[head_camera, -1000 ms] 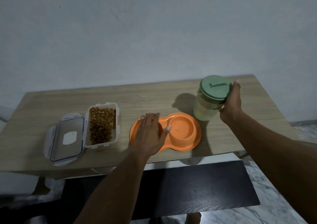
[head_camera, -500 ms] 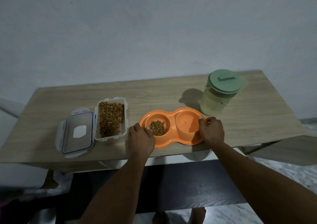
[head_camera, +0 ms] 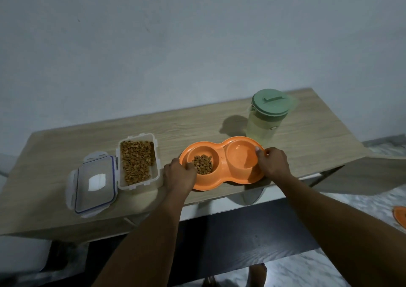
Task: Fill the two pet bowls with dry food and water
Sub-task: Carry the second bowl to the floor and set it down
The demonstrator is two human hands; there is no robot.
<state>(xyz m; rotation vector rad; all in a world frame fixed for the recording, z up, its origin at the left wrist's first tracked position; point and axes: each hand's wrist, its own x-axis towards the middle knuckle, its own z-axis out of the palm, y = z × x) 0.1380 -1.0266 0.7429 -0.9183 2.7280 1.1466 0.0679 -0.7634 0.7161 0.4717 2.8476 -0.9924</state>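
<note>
The orange double pet bowl (head_camera: 222,163) sits at the near edge of the table (head_camera: 197,122), at 6 o'clock from the green-lidded water jug (head_camera: 267,116). It is one smooth plastic piece, probably light and stiff, a little slippery. The left well holds a small heap of dry food (head_camera: 203,167); whether the right well holds water I cannot tell. The left hand (head_camera: 180,175) is closed on the rim at 9 o'clock, the right hand (head_camera: 273,162) at 3 o'clock. Holding both ends level seems wise. The open food container (head_camera: 137,160) stands at 9 o'clock.
</note>
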